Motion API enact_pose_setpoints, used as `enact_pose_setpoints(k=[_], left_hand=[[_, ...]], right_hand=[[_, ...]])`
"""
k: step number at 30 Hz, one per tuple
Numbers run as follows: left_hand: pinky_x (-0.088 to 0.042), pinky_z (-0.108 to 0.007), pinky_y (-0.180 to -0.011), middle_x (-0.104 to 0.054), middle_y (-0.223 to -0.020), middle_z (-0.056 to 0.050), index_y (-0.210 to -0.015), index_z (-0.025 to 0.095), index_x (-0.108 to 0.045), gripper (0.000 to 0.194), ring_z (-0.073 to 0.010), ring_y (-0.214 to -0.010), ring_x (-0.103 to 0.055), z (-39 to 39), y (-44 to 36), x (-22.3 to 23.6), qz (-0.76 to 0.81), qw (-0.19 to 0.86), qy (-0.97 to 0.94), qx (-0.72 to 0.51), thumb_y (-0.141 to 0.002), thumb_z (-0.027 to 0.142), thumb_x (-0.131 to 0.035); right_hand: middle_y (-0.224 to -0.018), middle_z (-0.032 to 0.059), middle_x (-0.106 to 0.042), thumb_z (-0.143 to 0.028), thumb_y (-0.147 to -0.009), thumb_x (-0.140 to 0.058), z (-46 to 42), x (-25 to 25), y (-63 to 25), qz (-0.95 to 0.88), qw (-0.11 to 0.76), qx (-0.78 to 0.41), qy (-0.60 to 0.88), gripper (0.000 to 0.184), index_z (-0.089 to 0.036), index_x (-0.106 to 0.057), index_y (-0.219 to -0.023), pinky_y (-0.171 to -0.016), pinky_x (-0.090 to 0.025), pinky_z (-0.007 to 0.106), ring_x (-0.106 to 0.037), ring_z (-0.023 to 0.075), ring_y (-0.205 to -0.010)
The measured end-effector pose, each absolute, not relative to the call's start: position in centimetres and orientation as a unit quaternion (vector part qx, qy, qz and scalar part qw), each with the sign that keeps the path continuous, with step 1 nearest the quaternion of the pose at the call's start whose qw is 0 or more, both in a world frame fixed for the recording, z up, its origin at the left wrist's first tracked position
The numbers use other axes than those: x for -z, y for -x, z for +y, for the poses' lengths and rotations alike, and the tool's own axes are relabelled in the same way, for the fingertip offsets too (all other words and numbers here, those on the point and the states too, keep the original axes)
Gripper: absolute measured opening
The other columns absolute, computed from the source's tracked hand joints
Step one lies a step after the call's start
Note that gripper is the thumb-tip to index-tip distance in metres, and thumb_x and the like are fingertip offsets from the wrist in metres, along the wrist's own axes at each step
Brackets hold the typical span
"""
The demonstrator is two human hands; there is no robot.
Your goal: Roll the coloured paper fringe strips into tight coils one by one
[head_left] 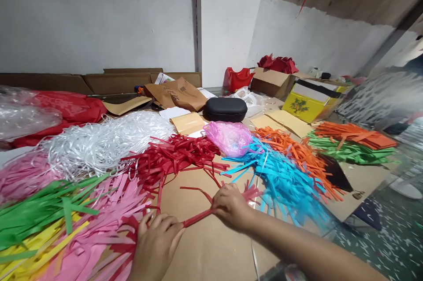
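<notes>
A narrow bundle of red strips (198, 218) is stretched between my two hands, low over the brown cardboard (205, 250). My left hand (159, 237) is closed around its left end. Gripping the other end is my right hand (232, 206), a little farther forward. Loose reddish ends fan out beyond both hands, blurred on the right. A heap of dark red strips (178, 153) lies just ahead, and a few stray red strips trail toward my fingers. What the palms cover is hidden.
Pink strips (76, 250), green strips (39, 215) and white ribbon (109, 140) pile up on the left. Blue strips (284, 179) and orange strips (300, 153) lie right. Behind are a pink plastic bag (229, 138), black case (225, 109) and yellow box (307, 101).
</notes>
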State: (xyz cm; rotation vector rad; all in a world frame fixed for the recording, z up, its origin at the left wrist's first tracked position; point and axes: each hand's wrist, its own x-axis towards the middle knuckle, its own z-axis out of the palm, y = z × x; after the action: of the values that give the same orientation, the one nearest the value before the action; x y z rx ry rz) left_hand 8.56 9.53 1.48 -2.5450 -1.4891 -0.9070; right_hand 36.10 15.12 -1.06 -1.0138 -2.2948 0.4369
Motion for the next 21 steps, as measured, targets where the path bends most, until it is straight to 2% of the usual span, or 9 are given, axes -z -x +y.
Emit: enact_pose_setpoints(k=[3,7,10,15,19,21], left_hand=[[-0.026,-0.041,-0.096,-0.073,-0.078,0.009,-0.078,0.032,-0.072,0.019,-0.0174,-0.081,-0.066,9.8,-8.0,-1.0,-0.506,-0.014,0.808,0.3,-0.092,0.025,-0.061],[-0.027,-0.042,-0.096,-0.074,-0.086,0.007,-0.084,0.032,-0.072,0.018,-0.0182,-0.088,-0.066,9.9,-7.5,0.2,-0.526,-0.042,0.809,0.259,-0.095,0.028,-0.058],[-0.028,-0.042,-0.094,-0.073,-0.087,0.005,-0.083,0.029,-0.07,0.02,-0.0198,-0.089,-0.065,10.1,-7.6,0.3,-0.543,-0.046,0.804,0.239,-0.096,0.029,-0.055],[-0.029,-0.043,-0.088,-0.069,-0.075,0.003,-0.07,0.024,-0.065,0.026,-0.0207,-0.08,-0.063,10.9,-8.3,-0.6,-0.538,-0.015,0.815,0.217,-0.093,0.024,-0.054],[-0.03,-0.04,-0.086,-0.07,-0.077,0.005,-0.078,0.026,-0.067,0.017,-0.0191,-0.081,-0.062,11.1,-8.6,-0.8,-0.509,0.013,0.826,0.242,-0.087,0.016,-0.057],[-0.031,-0.042,-0.093,-0.072,-0.08,0.005,-0.085,0.03,-0.071,0.026,-0.0201,-0.086,-0.061,10.9,-9.0,-0.7,-0.467,0.062,0.842,0.262,-0.086,0.01,-0.054]], right_hand=[[-0.094,0.0013,-0.076,-0.029,-0.086,-0.082,15.2,1.1,-36.4,-0.858,0.296,-0.172,0.383,0.01,-0.023,-0.075,-0.083,-0.087,-0.034,0.039,-0.062,0.0209,-0.095],[-0.098,0.0018,-0.075,-0.036,-0.087,-0.081,15.2,0.7,-36.4,-0.856,0.28,-0.195,0.388,0.014,-0.024,-0.076,-0.082,-0.088,-0.035,0.04,-0.062,0.0216,-0.097],[-0.094,0.001,-0.074,-0.029,-0.083,-0.084,15.4,0.5,-36.1,-0.835,0.261,-0.221,0.431,0.014,-0.022,-0.074,-0.076,-0.088,-0.036,0.039,-0.062,0.0214,-0.097],[-0.091,-0.0004,-0.071,-0.024,-0.074,-0.089,16.0,0.1,-35.5,-0.82,0.244,-0.228,0.465,0.021,-0.02,-0.07,-0.067,-0.083,-0.036,0.036,-0.061,0.021,-0.095],[-0.09,0.0002,-0.072,-0.024,-0.078,-0.085,15.8,-1.0,-35.6,-0.825,0.234,-0.219,0.466,0.015,-0.022,-0.071,-0.081,-0.08,-0.035,0.036,-0.06,0.0218,-0.094],[-0.101,0.0001,-0.074,-0.024,-0.085,-0.078,15.4,-1.5,-35.8,-0.869,0.225,-0.176,0.404,0.007,-0.025,-0.072,-0.087,-0.087,-0.034,0.04,-0.059,0.0224,-0.101]])
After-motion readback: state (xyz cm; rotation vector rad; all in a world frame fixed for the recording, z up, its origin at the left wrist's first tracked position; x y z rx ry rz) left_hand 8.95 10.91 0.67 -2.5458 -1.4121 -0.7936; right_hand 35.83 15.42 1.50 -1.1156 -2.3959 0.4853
